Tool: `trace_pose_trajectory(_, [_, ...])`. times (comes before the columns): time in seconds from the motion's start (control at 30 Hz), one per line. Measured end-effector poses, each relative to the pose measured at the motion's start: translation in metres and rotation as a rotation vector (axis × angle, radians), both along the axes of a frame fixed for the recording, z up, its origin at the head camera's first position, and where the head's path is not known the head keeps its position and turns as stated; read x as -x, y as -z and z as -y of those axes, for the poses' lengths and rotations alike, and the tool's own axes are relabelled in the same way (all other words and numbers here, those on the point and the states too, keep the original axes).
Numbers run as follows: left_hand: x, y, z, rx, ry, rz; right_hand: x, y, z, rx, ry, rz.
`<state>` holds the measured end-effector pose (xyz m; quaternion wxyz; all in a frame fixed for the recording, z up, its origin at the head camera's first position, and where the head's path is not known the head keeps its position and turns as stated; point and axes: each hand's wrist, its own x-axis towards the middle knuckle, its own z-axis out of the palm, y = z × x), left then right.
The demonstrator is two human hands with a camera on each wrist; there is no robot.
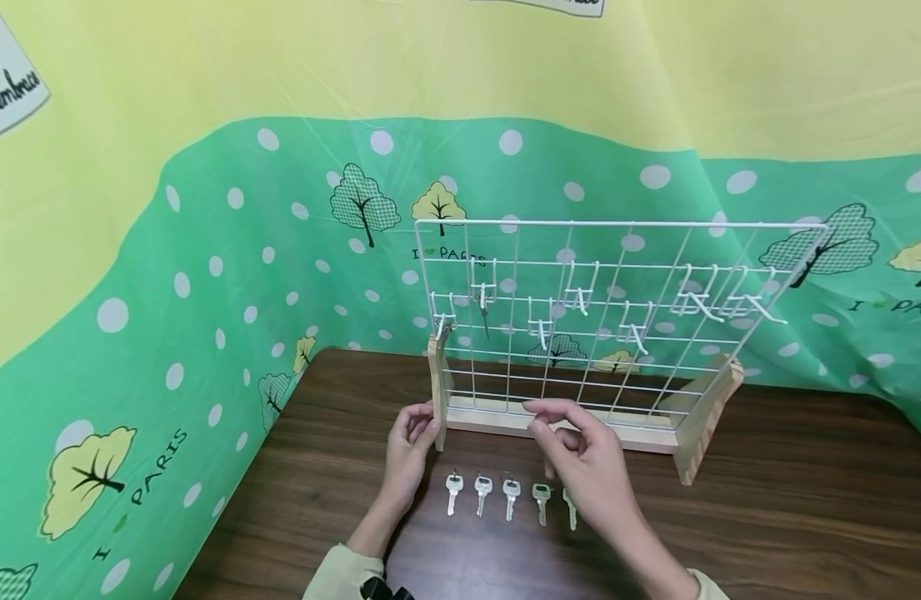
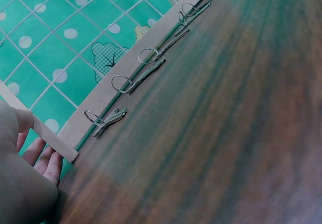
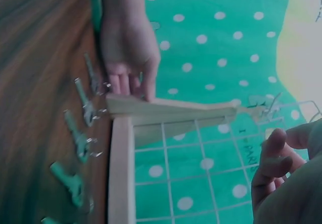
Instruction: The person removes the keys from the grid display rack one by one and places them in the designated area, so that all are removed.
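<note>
Keys (image 1: 511, 490) lie in a row on the table (image 1: 820, 475), just in front of the rack's wooden base rail (image 1: 490, 422); I count five from the head view, the last partly covered by my right grip (image 1: 586, 462). I judge them small, light, stiff metal, hard to damage but slick, and lying so flat that a blade would probably skid under my fingertips. The better hold looks to be the thin ring (image 2: 121, 76) at each head: in the left wrist view the rings tilt up off the wood towards the rail, leaving an edge to pinch. A ring should swivel, so I'd expect the key to swing beneath it.

My right grip hovers before the wire grid (image 1: 625, 223), fingers loosely bent, thumb and forefinger slightly apart, with nothing visible between them. My left grip (image 1: 409, 446) holds the wooden side panel (image 1: 437, 392) between thumb and fingers. That seems a sound place to steady the rack, since the grid and its white hooks (image 1: 540, 323) look light enough to rock if nudged.
</note>
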<state>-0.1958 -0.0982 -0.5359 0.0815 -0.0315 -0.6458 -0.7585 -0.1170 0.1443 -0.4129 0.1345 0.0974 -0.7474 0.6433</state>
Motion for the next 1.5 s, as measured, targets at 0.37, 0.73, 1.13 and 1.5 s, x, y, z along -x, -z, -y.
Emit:
trace_pose_trajectory(0.37, [0.000, -0.001, 0.000, 0.000, -0.004, -0.005, 0.009, -0.019, 0.021, -0.009, -0.003, -0.073])
trace_pose_trajectory(0.73, [0.001, 0.001, 0.000, -0.009, -0.005, -0.007, 0.016, -0.042, 0.040, -0.184, 0.078, -0.313])
trace_pose_trajectory(1.13, [0.001, 0.000, -0.001, -0.005, -0.010, -0.004, 0.031, -0.074, 0.047, -0.351, 0.256, -0.576])
trace_pose_trajectory(1.5, [0.001, 0.000, -0.001, -0.012, -0.011, -0.012, 0.053, -0.093, 0.040, -0.502, 0.458, -0.642])
